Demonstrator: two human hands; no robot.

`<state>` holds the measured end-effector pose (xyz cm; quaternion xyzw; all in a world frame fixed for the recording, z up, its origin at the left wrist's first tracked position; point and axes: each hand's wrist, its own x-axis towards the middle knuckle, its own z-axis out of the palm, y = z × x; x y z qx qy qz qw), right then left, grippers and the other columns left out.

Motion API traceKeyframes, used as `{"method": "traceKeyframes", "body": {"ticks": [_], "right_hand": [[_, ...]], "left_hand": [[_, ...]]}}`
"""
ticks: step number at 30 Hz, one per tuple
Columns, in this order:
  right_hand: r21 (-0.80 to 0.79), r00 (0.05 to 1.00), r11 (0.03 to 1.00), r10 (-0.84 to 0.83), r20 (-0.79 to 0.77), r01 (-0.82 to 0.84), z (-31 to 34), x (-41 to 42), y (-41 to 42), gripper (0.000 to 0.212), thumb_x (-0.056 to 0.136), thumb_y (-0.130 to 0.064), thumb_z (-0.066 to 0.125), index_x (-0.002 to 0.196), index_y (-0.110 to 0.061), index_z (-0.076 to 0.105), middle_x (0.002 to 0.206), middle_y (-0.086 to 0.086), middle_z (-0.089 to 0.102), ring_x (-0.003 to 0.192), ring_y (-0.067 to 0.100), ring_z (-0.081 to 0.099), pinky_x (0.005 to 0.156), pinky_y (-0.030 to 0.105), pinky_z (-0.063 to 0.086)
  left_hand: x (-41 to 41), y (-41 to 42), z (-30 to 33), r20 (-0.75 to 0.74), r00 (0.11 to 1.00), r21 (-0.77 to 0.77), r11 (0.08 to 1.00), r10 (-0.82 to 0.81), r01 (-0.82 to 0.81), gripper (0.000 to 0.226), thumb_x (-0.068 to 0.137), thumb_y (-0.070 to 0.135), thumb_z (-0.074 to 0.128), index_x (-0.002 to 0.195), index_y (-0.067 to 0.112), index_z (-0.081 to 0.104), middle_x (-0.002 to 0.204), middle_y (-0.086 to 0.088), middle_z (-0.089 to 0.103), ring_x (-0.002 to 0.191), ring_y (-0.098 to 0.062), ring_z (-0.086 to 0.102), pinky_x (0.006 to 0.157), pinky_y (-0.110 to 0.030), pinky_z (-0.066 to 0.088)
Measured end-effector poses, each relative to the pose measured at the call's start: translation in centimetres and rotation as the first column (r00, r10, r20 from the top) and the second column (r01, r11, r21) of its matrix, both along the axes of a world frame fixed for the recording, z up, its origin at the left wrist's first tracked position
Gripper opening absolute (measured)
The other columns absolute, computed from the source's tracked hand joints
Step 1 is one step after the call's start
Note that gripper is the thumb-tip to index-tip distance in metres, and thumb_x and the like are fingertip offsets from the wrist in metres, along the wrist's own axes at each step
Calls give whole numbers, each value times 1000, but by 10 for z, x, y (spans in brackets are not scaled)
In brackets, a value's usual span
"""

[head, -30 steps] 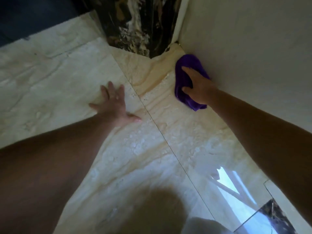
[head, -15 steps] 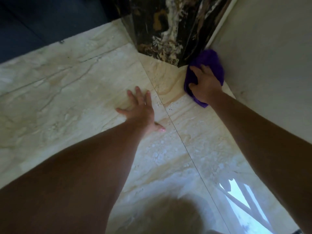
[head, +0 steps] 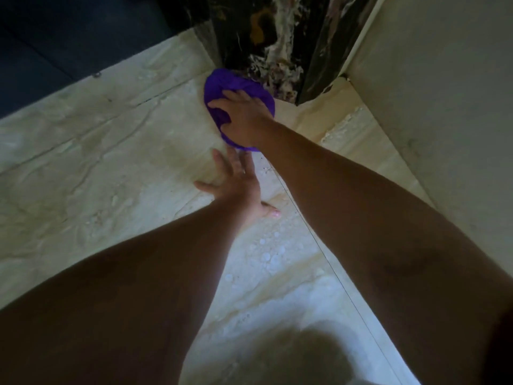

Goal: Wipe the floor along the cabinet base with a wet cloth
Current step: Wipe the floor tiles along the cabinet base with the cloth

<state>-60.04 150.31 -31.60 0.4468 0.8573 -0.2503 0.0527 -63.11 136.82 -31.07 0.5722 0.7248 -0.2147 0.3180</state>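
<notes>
A purple cloth (head: 232, 84) lies bunched on the cream marble floor (head: 111, 168), right at the foot of a black veined marble base (head: 266, 43). My right hand (head: 244, 118) presses down on the cloth, fingers spread over it and gripping its folds. Just below it, my left hand (head: 236, 184) rests flat on the floor with fingers apart, holding nothing. Its fingertips nearly touch the cloth's near edge. Water drops bead on the tile near my left wrist.
A pale cabinet or wall panel (head: 444, 93) rises along the right side. Dark surface (head: 55, 51) borders the floor at the upper left. A tile joint (head: 333, 276) runs diagonally between my arms. My shadow falls on the floor at the bottom.
My right hand has slid the cloth left, from the corner by the pale panel to the front of the black marble base. The left hand stayed planted on the floor.
</notes>
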Motion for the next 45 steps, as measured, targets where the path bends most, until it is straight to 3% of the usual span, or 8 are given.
{"method": "traceKeyframes", "body": {"ticks": [7, 15, 21, 24, 30, 35, 41, 45], "right_hand": [[252, 998, 965, -69, -8, 68, -14, 115, -44, 50, 93, -33, 46, 143, -37, 42, 160, -1, 33, 149, 24, 26, 121, 48, 20], [239, 914, 929, -335, 230, 281, -3, 208, -6, 58, 93, -30, 47, 149, -35, 31, 164, 7, 23, 149, 34, 23, 113, 56, 30], [222, 850, 911, -406, 335, 348, 17, 244, -89, 66, 92, -28, 52, 152, -33, 25, 160, 13, 24, 144, 41, 23, 108, 60, 32], [197, 843, 901, -431, 323, 386, 26, 278, -131, 63, 93, -27, 53, 150, -33, 29, 158, 12, 27, 142, 41, 25, 105, 59, 37], [188, 817, 884, -468, 337, 429, 29, 332, -215, 57, 89, -18, 54, 142, -32, 38, 151, 16, 33, 131, 46, 34, 95, 59, 45], [283, 759, 840, -541, 362, 464, 26, 381, -296, 54, 88, -12, 40, 139, -30, 44, 147, 16, 40, 122, 44, 42, 86, 54, 47], [101, 676, 804, -554, 485, 586, 54, 436, -354, 46, 85, -8, 53, 127, -28, 55, 133, 17, 47, 115, 44, 47, 82, 47, 50], [-99, 607, 652, -624, 493, 751, 133, 454, -369, 33, 84, -14, 58, 108, -35, 67, 114, 13, 67, 85, 31, 58, 71, 32, 42]], "left_hand": [[2, -2, 2, 16, 1000, 4, 1000, 17, -17, 153, 55, 71, 80, 153, 19, -26, 156, -12, -44, 143, -44, -37, 98, -89, 13], [-10, -1, -12, -20, 999, 47, 998, -50, 51, 160, 44, 85, 73, 151, 22, -27, 158, -11, -41, 145, -46, -33, 100, -88, 15], [-3, 0, 4, -92, 992, 31, 995, -90, 93, 155, 51, 86, 69, 154, 14, -23, 161, -21, -32, 145, -52, -26, 119, -68, 5], [2, -5, 14, -96, 995, 42, 999, -25, 29, 151, 53, 82, 73, 156, 19, -18, 165, -14, -25, 151, -46, -18, 118, -68, 13], [34, -67, 5, -68, 987, 230, 965, 147, -128, 97, 89, 65, 53, 158, 12, 10, 168, -14, 3, 153, -38, 7, 114, -67, 26], [76, -123, 1, -200, 980, 312, 947, -16, 79, 72, 96, 42, 42, 151, -1, 24, 164, -21, 10, 151, -39, 12, 115, -66, 21], [153, -177, 47, -57, 962, 189, 944, -265, 271, 70, 94, 43, 53, 153, 14, 28, 168, -15, -1, 155, -36, 3, 120, -60, 17], [207, -226, 132, 221, 972, 141, 989, -75, 44, 66, 93, 45, 54, 150, 17, 36, 165, -13, 20, 150, -33, 24, 115, -50, 33]]}}
